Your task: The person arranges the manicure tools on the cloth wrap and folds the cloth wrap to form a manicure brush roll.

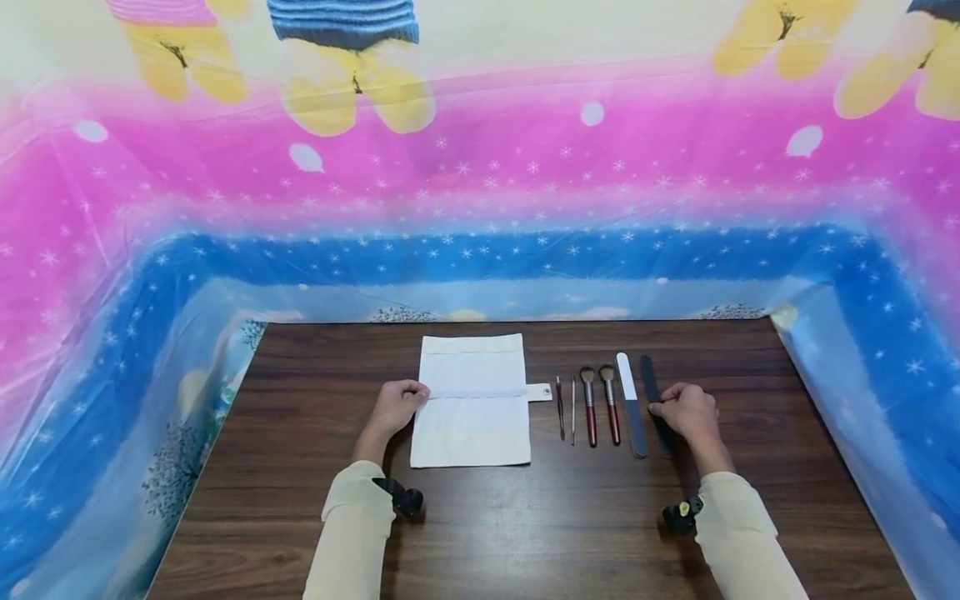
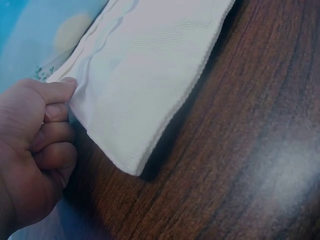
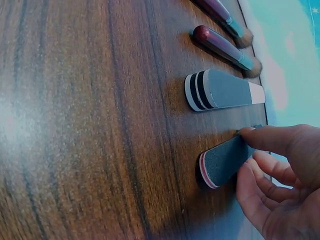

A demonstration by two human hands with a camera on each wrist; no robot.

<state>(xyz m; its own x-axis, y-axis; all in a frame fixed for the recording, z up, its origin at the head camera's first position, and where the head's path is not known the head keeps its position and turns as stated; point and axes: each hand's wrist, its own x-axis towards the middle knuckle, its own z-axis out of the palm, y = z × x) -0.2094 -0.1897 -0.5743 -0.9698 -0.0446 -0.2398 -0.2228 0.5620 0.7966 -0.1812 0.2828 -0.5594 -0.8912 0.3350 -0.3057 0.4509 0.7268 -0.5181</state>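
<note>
A white cloth pouch lies flat, with a seam across its middle and a snap tab on its right side. My left hand pinches the pouch's left edge near the seam between thumb and forefinger; in the left wrist view that edge is slightly lifted and the other fingers are curled. At the right end of a row of tools, my right hand holds a dark nail file by its sides, thumb on one edge and fingers on the other. A thicker grey-and-white nail buffer lies beside it.
Between pouch and buffer lie two red-handled makeup brushes, a thin metal tool and a slim dark red tool. All rest on a dark wooden table. A printed pink-and-blue curtain surrounds the table's back and sides.
</note>
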